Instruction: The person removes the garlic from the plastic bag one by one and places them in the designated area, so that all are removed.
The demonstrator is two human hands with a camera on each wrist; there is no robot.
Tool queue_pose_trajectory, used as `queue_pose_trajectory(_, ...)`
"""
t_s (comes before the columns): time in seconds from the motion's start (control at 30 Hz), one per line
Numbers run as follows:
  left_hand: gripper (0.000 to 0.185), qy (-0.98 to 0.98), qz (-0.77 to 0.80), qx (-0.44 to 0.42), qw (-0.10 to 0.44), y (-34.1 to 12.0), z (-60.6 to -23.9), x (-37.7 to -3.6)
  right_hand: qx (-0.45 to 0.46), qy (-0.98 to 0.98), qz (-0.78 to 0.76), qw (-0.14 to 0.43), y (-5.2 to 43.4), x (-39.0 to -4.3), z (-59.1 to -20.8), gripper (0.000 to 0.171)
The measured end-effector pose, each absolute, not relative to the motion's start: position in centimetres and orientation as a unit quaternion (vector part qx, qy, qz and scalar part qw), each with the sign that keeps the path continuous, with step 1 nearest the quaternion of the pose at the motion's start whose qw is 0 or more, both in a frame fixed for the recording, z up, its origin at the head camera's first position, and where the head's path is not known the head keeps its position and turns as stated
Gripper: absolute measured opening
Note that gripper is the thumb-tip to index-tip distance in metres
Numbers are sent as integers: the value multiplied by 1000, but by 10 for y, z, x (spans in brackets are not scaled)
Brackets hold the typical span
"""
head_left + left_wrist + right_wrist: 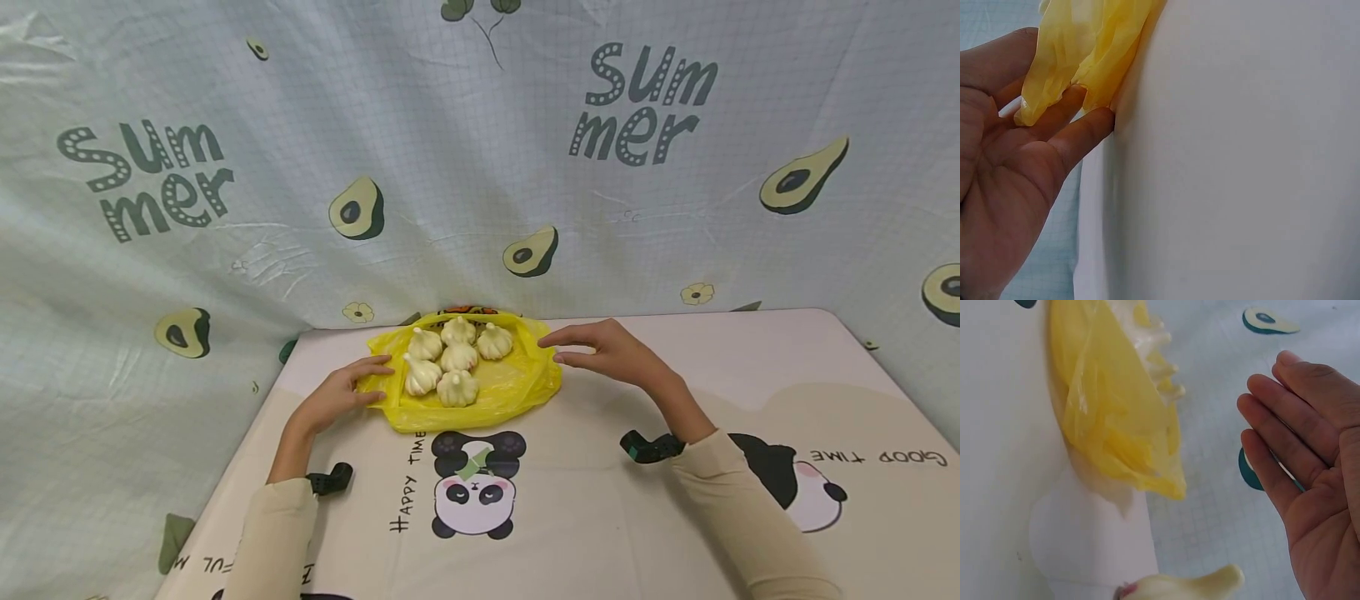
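Several white garlic bulbs (459, 357) sit in a cluster on a spread yellow plastic bag (517, 382), mostly on its left half. My left hand (337, 392) is at the bag's left end, fingers spread and loosely bent. In the left wrist view, the yellow plastic (1100, 47) hangs in front of those fingers, and a fingertip is right at the tabletop. My right hand (618, 354) is raised beside the bag's right end. Its palm (1329, 531) and extended fingers show with nothing in them. Another garlic bulb (1179, 589) shows at the bottom of the right wrist view.
The table (585, 517) wears a pale cloth printed with pandas and lettering. Behind it hangs a light curtain (450, 150) with avocado prints, close to the bag's far side. A black wrist camera (648, 447) sits on the right wrist, another (332, 479) on the left.
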State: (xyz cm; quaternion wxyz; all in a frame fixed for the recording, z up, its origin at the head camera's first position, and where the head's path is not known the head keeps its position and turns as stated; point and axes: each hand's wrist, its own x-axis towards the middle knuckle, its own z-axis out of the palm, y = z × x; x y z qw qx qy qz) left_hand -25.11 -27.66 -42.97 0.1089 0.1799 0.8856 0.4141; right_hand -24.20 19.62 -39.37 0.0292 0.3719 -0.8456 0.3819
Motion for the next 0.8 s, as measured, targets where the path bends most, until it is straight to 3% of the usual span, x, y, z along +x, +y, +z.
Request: queue_pose_trajectory(0.8,41,885,416,178,110,-276,-432,-252,400,-840,367,19,157,-264,-397,33)
